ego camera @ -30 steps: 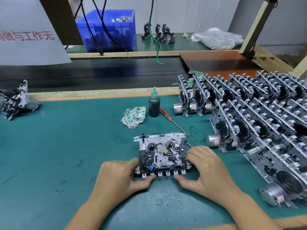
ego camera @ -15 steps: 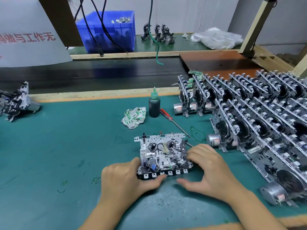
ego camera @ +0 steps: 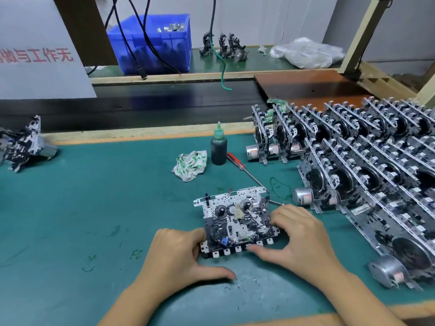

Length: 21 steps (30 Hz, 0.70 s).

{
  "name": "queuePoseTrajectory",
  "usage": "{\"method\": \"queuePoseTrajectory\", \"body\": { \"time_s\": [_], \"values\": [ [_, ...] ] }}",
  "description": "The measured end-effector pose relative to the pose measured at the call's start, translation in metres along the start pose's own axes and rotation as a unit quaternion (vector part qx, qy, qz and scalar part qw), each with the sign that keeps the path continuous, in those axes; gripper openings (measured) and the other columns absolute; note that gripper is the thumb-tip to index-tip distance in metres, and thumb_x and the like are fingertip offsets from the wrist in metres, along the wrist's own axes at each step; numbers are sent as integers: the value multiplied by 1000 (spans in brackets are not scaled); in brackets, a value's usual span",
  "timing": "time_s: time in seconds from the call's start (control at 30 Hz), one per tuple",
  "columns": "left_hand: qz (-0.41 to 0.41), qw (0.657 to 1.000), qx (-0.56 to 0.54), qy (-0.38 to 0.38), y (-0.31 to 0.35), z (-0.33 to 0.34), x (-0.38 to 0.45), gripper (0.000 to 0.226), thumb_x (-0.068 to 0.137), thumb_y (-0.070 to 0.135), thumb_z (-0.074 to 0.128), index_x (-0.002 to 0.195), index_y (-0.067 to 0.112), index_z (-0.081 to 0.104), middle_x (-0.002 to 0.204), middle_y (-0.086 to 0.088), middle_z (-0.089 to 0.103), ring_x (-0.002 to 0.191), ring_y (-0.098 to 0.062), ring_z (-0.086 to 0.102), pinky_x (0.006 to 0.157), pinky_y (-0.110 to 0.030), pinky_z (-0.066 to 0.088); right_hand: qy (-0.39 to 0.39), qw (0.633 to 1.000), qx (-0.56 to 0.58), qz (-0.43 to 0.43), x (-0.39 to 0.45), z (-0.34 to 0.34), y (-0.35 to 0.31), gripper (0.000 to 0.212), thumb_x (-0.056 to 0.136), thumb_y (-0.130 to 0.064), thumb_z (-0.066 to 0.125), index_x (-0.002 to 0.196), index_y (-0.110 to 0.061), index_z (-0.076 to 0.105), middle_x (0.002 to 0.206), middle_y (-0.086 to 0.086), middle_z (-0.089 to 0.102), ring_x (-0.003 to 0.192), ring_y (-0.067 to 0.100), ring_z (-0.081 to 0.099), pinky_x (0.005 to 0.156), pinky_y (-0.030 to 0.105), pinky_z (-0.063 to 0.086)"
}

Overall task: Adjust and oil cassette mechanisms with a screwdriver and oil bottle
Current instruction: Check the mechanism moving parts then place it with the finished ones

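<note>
A cassette mechanism point(ego camera: 235, 222) lies flat on the green mat point(ego camera: 94, 208) in front of me. My left hand point(ego camera: 179, 255) lies against its left side, fingers curled at the edge, thumb stretched along the mat below it. My right hand point(ego camera: 299, 236) grips its right side, fingers curled on top and thumb on the front keys. Behind it a dark oil bottle point(ego camera: 219, 149) with a green needle tip stands upright. Just right of the bottle lies a red-handled screwdriver point(ego camera: 244, 169), its tip pointing toward the mechanism.
A crumpled patterned rag point(ego camera: 190, 164) lies left of the bottle. Rows of several upright cassette mechanisms point(ego camera: 367, 175) fill the right side. Another mechanism point(ego camera: 21, 144) lies at the far left edge. A blue bin point(ego camera: 153, 43) and cables sit on the back shelf.
The mechanism has turned slightly under my hands. My left thumb has slid off its front edge onto the mat; my right thumb now presses the front keys.
</note>
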<state>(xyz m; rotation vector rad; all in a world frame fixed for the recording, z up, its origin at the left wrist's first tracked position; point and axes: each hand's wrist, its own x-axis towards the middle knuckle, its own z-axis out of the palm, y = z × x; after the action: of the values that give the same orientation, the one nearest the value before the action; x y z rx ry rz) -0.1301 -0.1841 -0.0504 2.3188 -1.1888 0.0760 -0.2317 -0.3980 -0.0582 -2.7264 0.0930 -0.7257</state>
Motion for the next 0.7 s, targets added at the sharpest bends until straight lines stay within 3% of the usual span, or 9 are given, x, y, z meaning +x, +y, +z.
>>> {"method": "queuePoseTrajectory", "body": {
  "time_s": [0.17, 0.23, 0.37, 0.47, 0.53, 0.57, 0.63, 0.7],
  "values": [
    [-30, 999, -13, 23, 2, 0, -2, 72, 57, 88, 45, 45, 17, 47, 34, 4, 39, 36, -16, 40, 37, -25, 34, -16, 998, 60, -12, 1, -3, 2, 58, 75, -66, 55, 68, -8, 56, 67, -4, 52, 62, 17, 48, 60, 29, 42],
    [-51, 998, -42, 21, 3, -1, -3, 65, 52, 88, 49, 47, 24, 42, 35, 8, 37, 40, -14, 41, 41, -19, 30, -1, 997, 72, -12, 3, -4, 0, 62, 79, -68, 51, 63, -8, 53, 63, -4, 48, 60, 15, 44, 58, 30, 39],
    [-97, 984, -151, 25, 2, -6, -2, 63, 48, 92, 51, 68, 32, 50, 38, 10, 34, 41, -6, 26, 44, -13, 24, 14, 994, 109, 23, 5, -8, -10, 67, 76, -71, 52, 56, -7, 45, 55, 1, 40, 54, 19, 38, 52, 35, 36],
    [-103, 961, -244, 75, 8, -12, -3, 51, 64, 77, 58, 60, 27, 49, 39, 6, 33, 42, -5, 26, 43, -21, 24, 5, 981, 190, 48, 6, -14, -17, 65, 79, -72, 49, 56, -11, 43, 56, 1, 39, 54, 19, 38, 52, 36, 35],
    [-125, 933, -314, 124, 15, -17, 0, 40, 74, 55, 54, 48, 25, 49, 36, 2, 38, 36, -6, 34, 41, -21, 29, 8, 961, 258, 97, 9, -15, -23, 65, 82, -72, 45, 49, -15, 43, 50, 1, 42, 50, 14, 42, 52, 32, 36],
    [-146, 918, -341, 140, 18, -20, 2, 46, 78, 52, 49, 43, 21, 49, 33, 0, 39, 34, -6, 35, 41, -19, 32, 5, 947, 289, 140, 11, -15, -27, 67, 81, -71, 46, 45, -15, 44, 47, 6, 45, 47, 11, 43, 51, 26, 36],
    [-191, 902, -364, 134, 22, -26, 8, 61, 81, 57, 47, 36, 16, 42, 30, -2, 38, 33, -8, 33, 45, -16, 35, -37, 918, 325, 223, 18, -14, -31, 69, 75, -71, 45, 40, -12, 45, 45, 14, 49, 42, 8, 40, 50, 16, 33],
    [-230, 893, -371, 112, 21, -29, 12, 67, 84, 59, 52, 35, 16, 37, 30, -4, 36, 32, -9, 31, 44, -14, 33, -97, 895, 341, 270, 23, -14, -33, 71, 69, -74, 46, 36, -12, 44, 46, 22, 47, 44, 14, 41, 53, 17, 33]
  ]
}}
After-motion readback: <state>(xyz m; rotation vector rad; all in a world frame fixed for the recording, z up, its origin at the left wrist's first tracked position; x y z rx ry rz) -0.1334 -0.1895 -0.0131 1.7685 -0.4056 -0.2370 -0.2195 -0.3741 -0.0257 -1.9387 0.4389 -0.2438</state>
